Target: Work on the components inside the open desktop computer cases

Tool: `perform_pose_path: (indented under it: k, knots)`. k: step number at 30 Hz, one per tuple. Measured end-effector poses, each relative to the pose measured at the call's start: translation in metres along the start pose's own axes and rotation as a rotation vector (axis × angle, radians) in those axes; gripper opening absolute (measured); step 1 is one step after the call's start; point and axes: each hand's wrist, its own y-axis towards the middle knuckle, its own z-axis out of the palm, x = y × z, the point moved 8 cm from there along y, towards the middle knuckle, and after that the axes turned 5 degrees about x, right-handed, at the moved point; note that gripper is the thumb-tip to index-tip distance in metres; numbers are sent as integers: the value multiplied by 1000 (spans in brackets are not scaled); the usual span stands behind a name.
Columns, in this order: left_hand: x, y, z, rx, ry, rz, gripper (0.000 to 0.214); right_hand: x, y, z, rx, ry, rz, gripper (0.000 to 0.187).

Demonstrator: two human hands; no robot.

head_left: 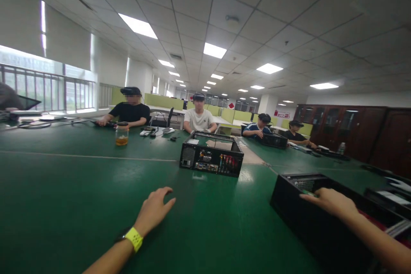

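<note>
Just below the right fingers (310, 199), pinching a small green piece (307, 192): open computer case (308, 224), long axis running back beneath the forearm (379, 235). Well left, over the tabletop (221, 222), left fingers (169, 205) spread and empty.

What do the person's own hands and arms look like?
The left hand is ungloved; its wrist bears a yellow-green strap with small holes and a dark piece, perhaps a watch case. The right hand is ungloved, with no band visible. No sleeves show.
</note>
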Motion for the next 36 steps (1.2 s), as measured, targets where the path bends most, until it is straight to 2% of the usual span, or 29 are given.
perform_pose_path:
  k: [2,5,9,12,15,18,21,23,24,25,27,29,31,33,36]
  knots:
    - [-2,-10,-14,-31,-37,60,37,16,-1,9,64,-41,-71,47]
    - [-5,-30,-28,-48,-78,130,31,30,-3,12,36,-127,-74,33]
    - [-7,-48,-33,-41,-124,171,24,42,-11,15,110,-67,-85,36]
    - [-29,-49,-34,-51,-176,228,22,71,-29,8,161,-69,-110,37]
    - [-76,-41,-39,-64,-247,328,23,133,-62,-4,147,-163,-176,34]
    - [-132,-37,-50,-93,-323,440,21,223,-104,-17,96,-254,-339,34]
    - [-175,-47,-63,-161,-381,503,21,305,-131,-35,68,-209,-506,42]
    - [-199,-65,-68,-203,-355,561,21,334,-129,-46,117,-123,-580,39]
    - [-210,-75,-68,-209,-308,602,22,340,-121,-50,149,-88,-606,38]
    - [-223,-86,-65,-202,-235,654,24,338,-110,-52,168,-72,-619,39]
    - [-250,-106,-48,-121,-50,793,29,316,-80,-49,178,-83,-619,44]
    - [-273,-119,-18,65,108,910,42,277,-52,-37,202,-106,-590,47]
    - [-286,-122,14,289,182,960,60,235,-35,-19,284,-104,-559,50]
    - [-293,-118,34,407,195,970,72,199,-33,-5,333,-105,-523,52]
    - [-297,-111,37,379,207,1015,75,174,-52,-2,332,-166,-465,43]
